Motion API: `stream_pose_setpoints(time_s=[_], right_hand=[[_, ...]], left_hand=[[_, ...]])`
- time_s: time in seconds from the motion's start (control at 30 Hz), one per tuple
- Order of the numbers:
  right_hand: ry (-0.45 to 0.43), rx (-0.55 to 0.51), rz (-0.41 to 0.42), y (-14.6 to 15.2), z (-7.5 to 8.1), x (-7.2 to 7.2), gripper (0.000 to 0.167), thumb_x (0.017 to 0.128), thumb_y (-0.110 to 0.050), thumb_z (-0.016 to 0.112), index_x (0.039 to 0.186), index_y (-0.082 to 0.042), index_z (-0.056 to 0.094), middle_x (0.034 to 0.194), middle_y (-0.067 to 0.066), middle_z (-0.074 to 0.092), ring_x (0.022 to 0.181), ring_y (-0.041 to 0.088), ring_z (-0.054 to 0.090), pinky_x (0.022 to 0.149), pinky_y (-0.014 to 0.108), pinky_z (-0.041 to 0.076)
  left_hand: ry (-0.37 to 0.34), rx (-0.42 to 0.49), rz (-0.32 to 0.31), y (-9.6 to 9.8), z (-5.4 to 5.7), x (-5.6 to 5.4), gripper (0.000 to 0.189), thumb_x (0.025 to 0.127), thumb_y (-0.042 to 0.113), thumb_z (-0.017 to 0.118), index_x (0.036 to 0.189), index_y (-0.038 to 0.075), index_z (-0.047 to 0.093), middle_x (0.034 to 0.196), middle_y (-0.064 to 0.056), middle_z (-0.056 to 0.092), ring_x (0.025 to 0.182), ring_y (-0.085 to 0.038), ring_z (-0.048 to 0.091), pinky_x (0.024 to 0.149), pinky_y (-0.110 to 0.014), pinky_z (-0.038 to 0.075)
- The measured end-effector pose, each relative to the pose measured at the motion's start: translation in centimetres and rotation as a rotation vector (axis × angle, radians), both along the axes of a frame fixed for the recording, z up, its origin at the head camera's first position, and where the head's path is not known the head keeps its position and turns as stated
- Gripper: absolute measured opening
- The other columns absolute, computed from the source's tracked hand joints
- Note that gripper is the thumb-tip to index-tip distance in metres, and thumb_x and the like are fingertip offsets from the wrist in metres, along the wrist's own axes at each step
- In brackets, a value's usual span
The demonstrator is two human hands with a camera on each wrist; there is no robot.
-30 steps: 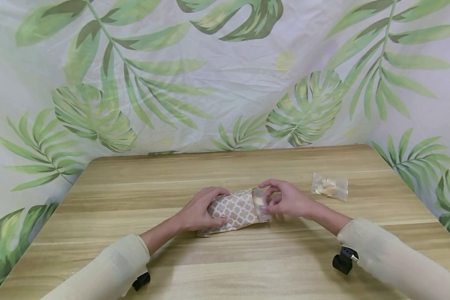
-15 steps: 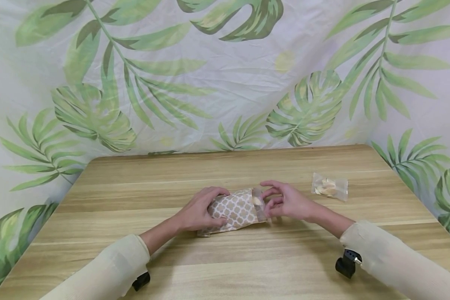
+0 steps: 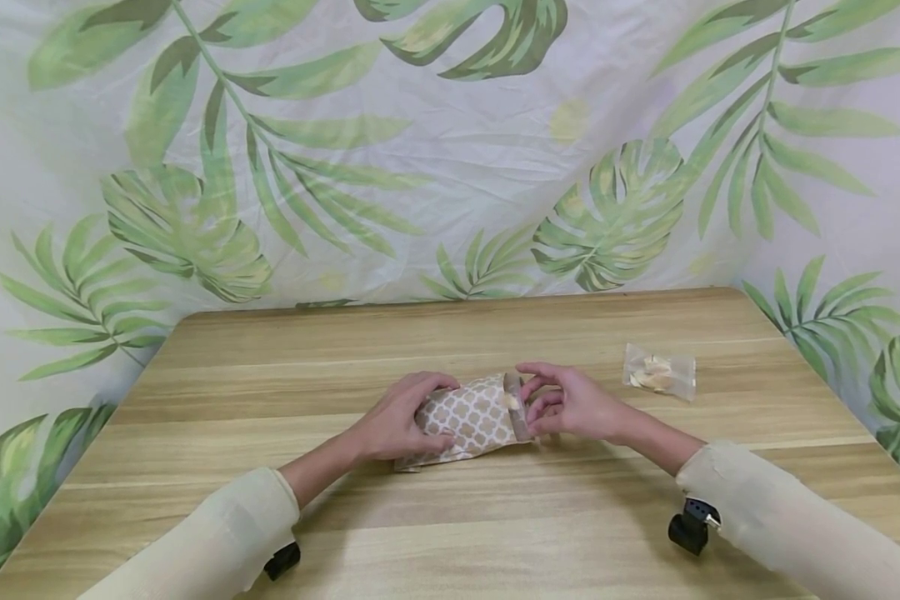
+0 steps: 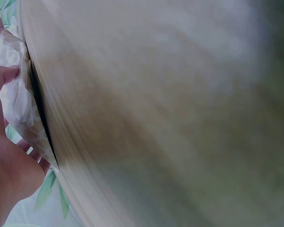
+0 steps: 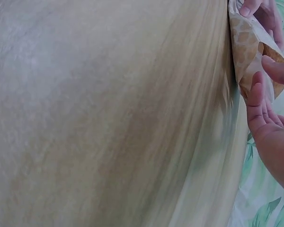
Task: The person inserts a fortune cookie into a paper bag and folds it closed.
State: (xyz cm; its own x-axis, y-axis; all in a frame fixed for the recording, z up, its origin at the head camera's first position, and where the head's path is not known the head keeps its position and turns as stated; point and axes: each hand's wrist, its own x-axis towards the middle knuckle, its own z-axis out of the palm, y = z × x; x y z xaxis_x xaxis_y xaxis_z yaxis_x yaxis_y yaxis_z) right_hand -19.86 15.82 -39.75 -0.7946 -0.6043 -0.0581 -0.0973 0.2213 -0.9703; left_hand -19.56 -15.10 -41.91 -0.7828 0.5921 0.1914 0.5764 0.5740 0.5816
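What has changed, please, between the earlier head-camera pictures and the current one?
The clear packet has slid leftward, deeper into the patterned pouch, with the right hand at its exposed end. The left hand still holds the pouch, and the loose packet lies where it was on the table.

So the clear packet has gone deeper into the patterned bag. A second ago a decent chunk of it poked out past the mouth, half a second ago a bit less, and now only a narrow strip shows. Its pale contents have slid left along with it, so they sit closer to the opening's edge, and more of the bag's brown inside is visible. The right grip pulled back slightly to the right, then came a touch left again, and the right sleeve wobbled the same way.
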Motion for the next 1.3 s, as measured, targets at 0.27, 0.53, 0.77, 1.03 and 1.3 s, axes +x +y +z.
stream_pose_setpoints(time_s=[0.27, 0.53, 0.77, 1.03, 1.3], right_hand=[[0.046, -0.014, -0.04, -0.1, 0.1, 0.1, 0.074, 0.083, 0.019, 0.073, 0.147, 0.019, 0.036, 0.123, 0.032, 0.06, 0.095, 0.029, 0.071, 0.08, 0.028, 0.061], [0.03, -0.026, -0.039, -0.1, 0.1, 0.2, 0.073, 0.083, 0.02, 0.073, 0.146, 0.022, 0.037, 0.123, 0.033, 0.06, 0.093, 0.022, 0.071, 0.082, 0.027, 0.06], [0.045, -0.044, -0.027, -0.7, -0.6, 0.1, 0.071, 0.08, 0.021, 0.075, 0.142, 0.024, 0.041, 0.115, 0.031, 0.065, 0.089, 0.017, 0.071, 0.081, 0.027, 0.061], [0.054, -0.044, -0.037, -1.3, -0.8, 0.1, 0.07, 0.079, 0.02, 0.077, 0.14, 0.026, 0.042, 0.107, 0.025, 0.069, 0.084, 0.014, 0.07, 0.077, 0.024, 0.06], [0.087, 0.013, -0.028, -1.7, -0.9, 0.0, 0.069, 0.079, 0.02, 0.074, 0.14, 0.026, 0.042, 0.099, 0.019, 0.069, 0.079, 0.009, 0.065, 0.074, 0.02, 0.057]], left_hand=[[-0.002, -0.002, 0.006, 0.0, 0.0, -0.1, 0.067, 0.079, 0.036, 0.083, 0.137, 0.014, 0.058, 0.141, -0.009, 0.059, 0.133, -0.032, 0.052, 0.11, -0.058, 0.041], [0.005, 0.005, 0.0, 0.0, 0.1, 0.0, 0.068, 0.078, 0.036, 0.084, 0.137, 0.013, 0.059, 0.141, -0.009, 0.059, 0.134, -0.031, 0.052, 0.111, -0.056, 0.041], [-0.002, -0.004, 0.001, 0.0, 0.1, 0.0, 0.069, 0.079, 0.038, 0.084, 0.137, 0.014, 0.058, 0.141, -0.008, 0.059, 0.133, -0.031, 0.052, 0.11, -0.057, 0.041], [-0.018, -0.022, 0.001, 0.0, 0.2, 0.0, 0.074, 0.078, 0.04, 0.086, 0.14, 0.012, 0.057, 0.144, -0.009, 0.057, 0.137, -0.032, 0.049, 0.113, -0.056, 0.039], [-0.001, -0.059, -0.014, 0.1, 0.2, 0.0, 0.091, 0.069, 0.048, 0.093, 0.143, 0.012, 0.055, 0.144, -0.011, 0.056, 0.135, -0.033, 0.05, 0.112, -0.057, 0.04]])
